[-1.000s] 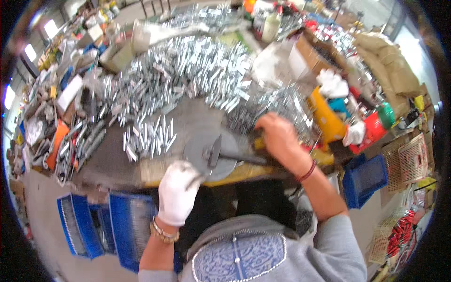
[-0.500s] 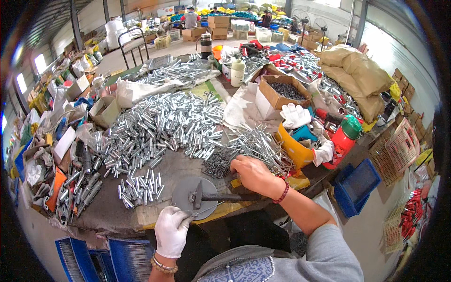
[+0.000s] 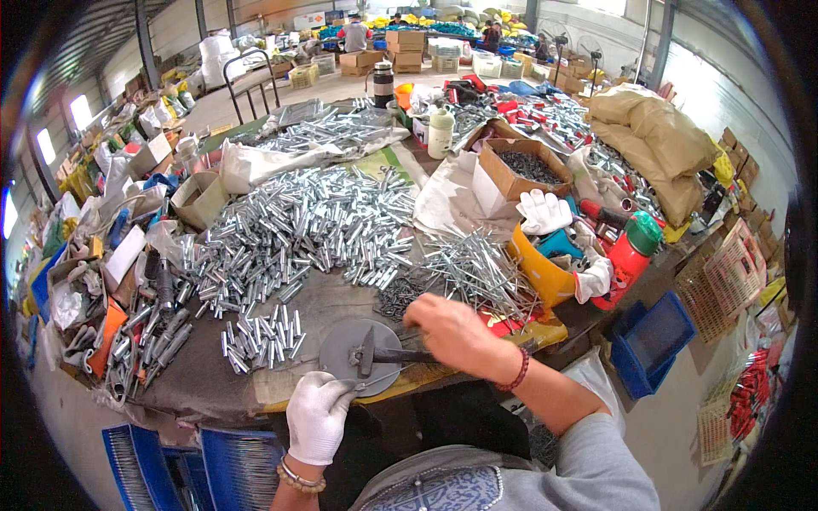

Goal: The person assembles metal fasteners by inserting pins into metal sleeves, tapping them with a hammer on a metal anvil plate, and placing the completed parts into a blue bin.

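Observation:
My left hand (image 3: pixel 317 417), in a white glove, is closed in a pinch on a thin metal rod (image 3: pixel 378 378) at the near edge of a round grey metal plate (image 3: pixel 334 342). A hammer (image 3: pixel 366 353) lies across the plate, its dark handle running right, under my right hand. Bare and slightly blurred, my right hand (image 3: pixel 456 334) hovers beside a heap of small dark metal pieces (image 3: pixel 397 300). Its fingers are drawn together, and whatever they hold is hidden. Behind that heap lies a pile of long thin metal pins (image 3: pixel 477 271).
Shiny metal tubes (image 3: pixel 307 226) are heaped at centre left, with a smaller group (image 3: pixel 264 339) nearer. An open carton (image 3: pixel 521 166), a yellow container with gloves (image 3: pixel 545 271) and a red bottle (image 3: pixel 626 260) stand right. Blue trays (image 3: pixel 240 468) are below the table edge.
My right hand has drawn back slightly from the small dark pieces, toward me. The left hand stays at the plate's edge, still pinching. The whole view has shifted slightly.

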`<state>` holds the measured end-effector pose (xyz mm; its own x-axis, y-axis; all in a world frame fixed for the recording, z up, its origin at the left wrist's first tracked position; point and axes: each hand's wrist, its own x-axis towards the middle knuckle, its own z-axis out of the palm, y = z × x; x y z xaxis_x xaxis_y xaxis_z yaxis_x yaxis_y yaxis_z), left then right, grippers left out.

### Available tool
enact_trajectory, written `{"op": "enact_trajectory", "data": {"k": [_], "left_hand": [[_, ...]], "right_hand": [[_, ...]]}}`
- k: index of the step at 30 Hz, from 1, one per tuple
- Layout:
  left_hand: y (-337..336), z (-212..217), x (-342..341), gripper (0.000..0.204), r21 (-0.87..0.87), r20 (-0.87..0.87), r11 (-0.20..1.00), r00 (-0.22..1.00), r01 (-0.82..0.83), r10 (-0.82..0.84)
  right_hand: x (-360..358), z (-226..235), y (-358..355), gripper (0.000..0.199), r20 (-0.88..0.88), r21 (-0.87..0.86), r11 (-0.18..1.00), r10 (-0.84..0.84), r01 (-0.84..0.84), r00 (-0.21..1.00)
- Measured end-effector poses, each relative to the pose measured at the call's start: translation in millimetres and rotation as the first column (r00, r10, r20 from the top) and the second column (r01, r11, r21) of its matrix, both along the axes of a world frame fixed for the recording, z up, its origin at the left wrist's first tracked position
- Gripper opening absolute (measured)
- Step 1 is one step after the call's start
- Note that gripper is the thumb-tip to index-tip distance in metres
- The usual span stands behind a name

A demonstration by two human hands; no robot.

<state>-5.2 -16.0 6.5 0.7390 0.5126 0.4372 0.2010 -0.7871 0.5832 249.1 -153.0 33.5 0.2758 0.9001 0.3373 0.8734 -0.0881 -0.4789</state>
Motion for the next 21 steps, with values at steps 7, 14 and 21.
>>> {"op": "enact_trajectory", "data": {"k": [7,14,21], "left_hand": [[2.5,-11.6,-8.8,0.016,0.092,-0.07,0.996,0.997,-0.019,0.026],[8.1,-3.3,7.2,0.013,0.06,0.032,0.996,0.998,0.058,-0.06],[6.6,-6.6,1.8,0.018,0.084,0.008,0.996,1.0,0.01,-0.011]], "right_hand": [[-79.9,-3.0,32.8,0.035,0.052,0.079,0.923,0.374,-0.377,0.926],[-61.3,-0.4,27.5,0.048,-0.324,0.221,0.97,0.174,-0.104,0.93],[-66.2,-7.2,22.4,0.053,-0.332,0.139,0.972,0.224,-0.187,0.916]]}}
